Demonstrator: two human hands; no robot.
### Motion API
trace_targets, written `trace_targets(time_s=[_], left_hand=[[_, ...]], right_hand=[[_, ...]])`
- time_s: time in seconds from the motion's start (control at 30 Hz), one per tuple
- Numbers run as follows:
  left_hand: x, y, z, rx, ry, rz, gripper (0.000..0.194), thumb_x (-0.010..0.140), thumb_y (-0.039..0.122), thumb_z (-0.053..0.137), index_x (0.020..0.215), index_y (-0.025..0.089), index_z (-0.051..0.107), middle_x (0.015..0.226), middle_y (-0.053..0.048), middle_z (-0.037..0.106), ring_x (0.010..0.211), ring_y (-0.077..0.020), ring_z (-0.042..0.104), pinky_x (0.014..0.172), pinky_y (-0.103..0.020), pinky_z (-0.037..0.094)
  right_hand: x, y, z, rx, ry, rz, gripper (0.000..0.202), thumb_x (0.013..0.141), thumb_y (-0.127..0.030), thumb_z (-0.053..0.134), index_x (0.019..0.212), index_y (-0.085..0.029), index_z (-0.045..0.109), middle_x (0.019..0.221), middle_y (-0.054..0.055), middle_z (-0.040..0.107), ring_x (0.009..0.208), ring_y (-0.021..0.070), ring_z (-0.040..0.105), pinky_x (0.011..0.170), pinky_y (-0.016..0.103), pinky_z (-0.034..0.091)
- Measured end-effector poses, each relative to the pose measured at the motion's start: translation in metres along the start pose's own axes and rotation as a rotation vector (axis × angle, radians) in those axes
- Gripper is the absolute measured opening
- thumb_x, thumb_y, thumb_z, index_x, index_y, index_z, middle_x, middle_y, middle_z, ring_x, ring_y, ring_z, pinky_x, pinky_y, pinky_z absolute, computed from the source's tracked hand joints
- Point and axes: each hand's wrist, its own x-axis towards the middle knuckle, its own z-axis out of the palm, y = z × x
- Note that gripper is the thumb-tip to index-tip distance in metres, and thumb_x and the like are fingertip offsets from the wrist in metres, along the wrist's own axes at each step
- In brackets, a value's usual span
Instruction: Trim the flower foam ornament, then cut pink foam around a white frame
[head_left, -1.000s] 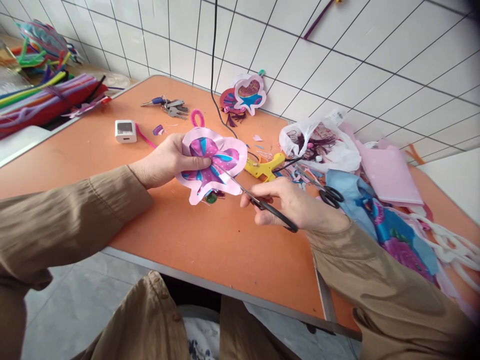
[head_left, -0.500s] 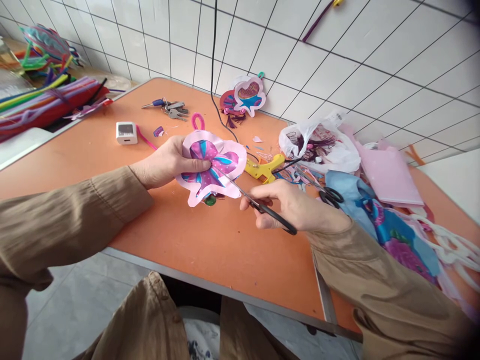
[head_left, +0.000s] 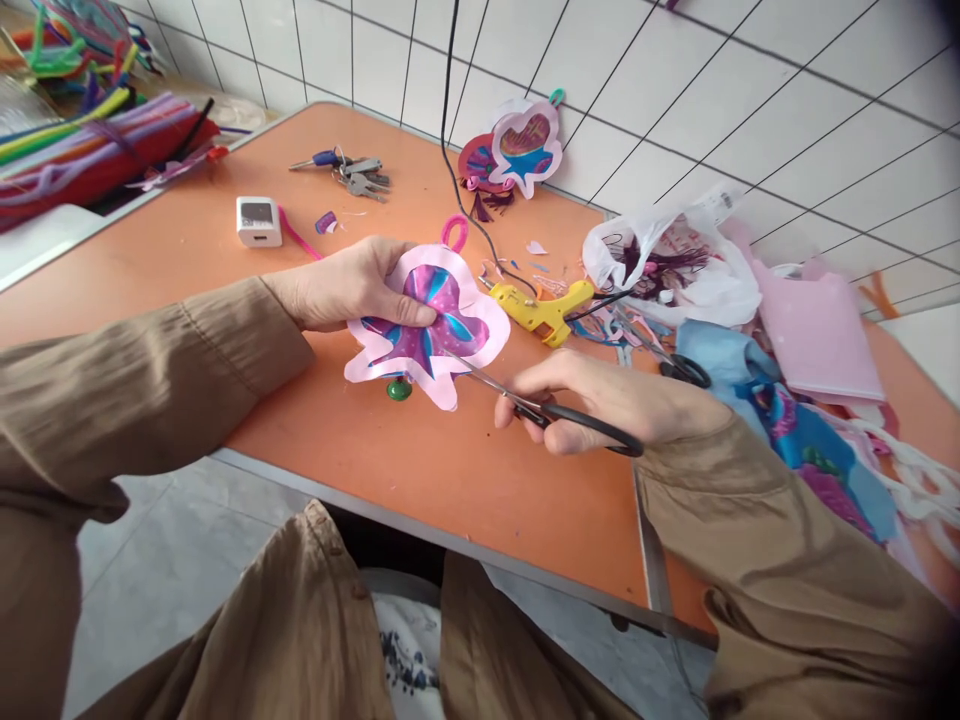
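Newly turned ornament (head_left: pixel 454 325) in left hand (head_left: pixel 356 287)

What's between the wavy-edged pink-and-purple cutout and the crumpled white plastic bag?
Head view: a yellow plastic glue gun lies between cutout and bag, with small pink and blue scraps beside it.

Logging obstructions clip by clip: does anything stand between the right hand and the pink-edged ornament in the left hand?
Only the scissors, held by the right hand, span the gap; their tip overlaps the pink-edged ornament in view, contact unclear. The yellow glue gun lies beyond, not between.
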Motion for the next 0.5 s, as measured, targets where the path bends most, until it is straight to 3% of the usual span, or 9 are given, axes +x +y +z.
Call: trace_targets(time_s=[0.27, 0.5], left_hand=[[0.000, 0.003, 0.000, 0.077, -0.200, -0.119, 0.032, 0.064, 0.033, 0.092, 0.082, 0.016, 0.072, 0.076, -0.004, 0.076, 0.056, -0.0163, 0.067, 0.047, -0.024, 0.051], [0.006, 0.000, -0.002, 0.119, -0.318, -0.241, 0.039, 0.060, 0.039, 0.093, 0.085, 0.014, 0.075, 0.065, -0.003, 0.071, 0.058, -0.0171, 0.064, 0.057, -0.028, 0.052]], right_hand=[[0.007, -0.016, 0.007, 0.032, -0.093, 0.060, 0.066, 0.081, -0.075, 0.063, 0.094, -0.011, 0.069, 0.069, 0.001, 0.060, 0.058, 0.0098, 0.050, 0.054, 0.024, 0.038], [0.010, -0.021, 0.011, 0.017, -0.115, 0.104, 0.046, 0.081, -0.056, 0.069, 0.091, -0.012, 0.070, 0.069, 0.001, 0.062, 0.057, 0.0100, 0.049, 0.053, 0.025, 0.037]])
